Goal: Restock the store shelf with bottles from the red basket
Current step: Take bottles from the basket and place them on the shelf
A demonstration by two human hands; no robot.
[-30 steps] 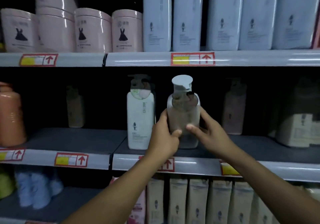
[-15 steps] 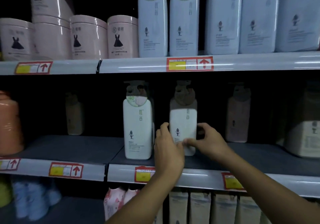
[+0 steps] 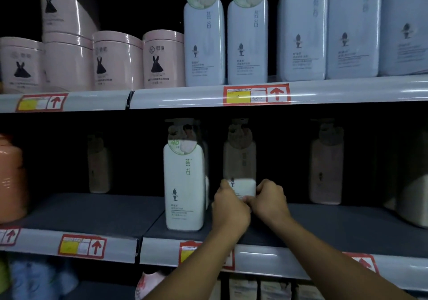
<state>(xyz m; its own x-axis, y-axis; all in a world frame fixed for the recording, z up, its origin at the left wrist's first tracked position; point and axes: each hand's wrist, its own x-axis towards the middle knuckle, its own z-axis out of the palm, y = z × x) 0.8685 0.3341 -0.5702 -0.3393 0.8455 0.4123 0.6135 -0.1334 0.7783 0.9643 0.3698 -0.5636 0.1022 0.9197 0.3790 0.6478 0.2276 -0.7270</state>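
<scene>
Left hand (image 3: 230, 209) and right hand (image 3: 269, 199) both wrapped around the base of 1 bottle (image 3: 240, 160), thumbs meeting in front. Bottle upright on the middle shelf (image 3: 92, 211), just right of the white bottle (image 3: 184, 184) and further back. Next: let go, pull both hands straight back.

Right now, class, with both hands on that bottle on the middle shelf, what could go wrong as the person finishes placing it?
1. The left hand sits close beside the front white pump bottle; pulling back could knock it off the shelf edge.
2. The held bottle stands deep in shadow, so its footing is hard to judge; it might tip when the right hand loosens its grip.
</scene>
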